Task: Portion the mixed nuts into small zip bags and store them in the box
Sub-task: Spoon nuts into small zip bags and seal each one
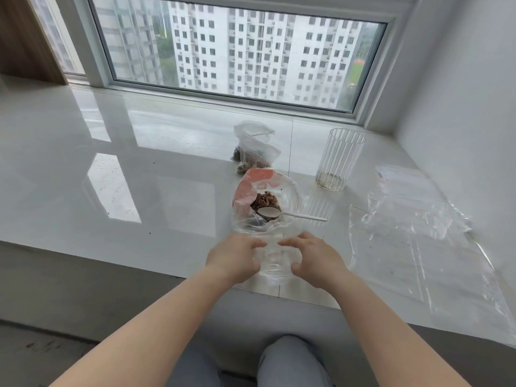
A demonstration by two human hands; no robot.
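Two bare hands close together near the front edge of the white shiny bench [111, 169], with a small clear zip bag [272, 263] between them. Left hand [234, 258] on the bag's left side, fingers curled onto the plastic; right hand [312, 258] on its right side, fingers bent over the top and thumb tucked at the edge. Looks like both hands pinching the bag, hard to see just how. Small bag see-through, crinkly, nothing seen inside. Just behind it, a bigger open bag [265, 202] with a red-pink patch on it and a pile of brown mixed nuts [265, 201] inside. White plastic spoon [279, 213] lying on the nuts, handle sticking out to the right. Farther back, two small filled bags [255, 152] of nuts, touching each other. Tall clear ribbed cup [339, 160] to the right, standing up. Flat clear plastic bags [413, 224] spread on the bench's right side. Big window [237, 51] behind, tall white buildings outside.
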